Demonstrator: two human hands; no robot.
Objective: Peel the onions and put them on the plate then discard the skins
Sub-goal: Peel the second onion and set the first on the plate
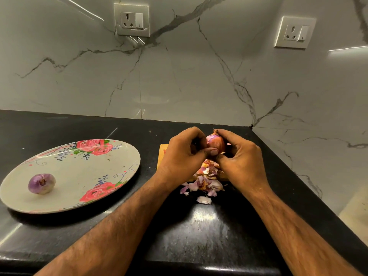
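Observation:
A reddish onion (pixel 215 142) with some skin still on it is held above the counter between both hands. My left hand (pixel 183 154) grips it from the left, thumb pressed against its underside. My right hand (pixel 241 154) curls round it from the right. Below the hands lies a pile of purple and white onion skins (pixel 205 181). A peeled purple onion (pixel 41 183) sits on the left part of the flowered plate (pixel 83 168), which stands on the counter to the left.
A wooden board (pixel 162 154) lies under the hands, mostly hidden. The black counter (pixel 199 226) ends at a marble wall behind and at an edge on the right. Two wall sockets (pixel 131 19) are mounted above.

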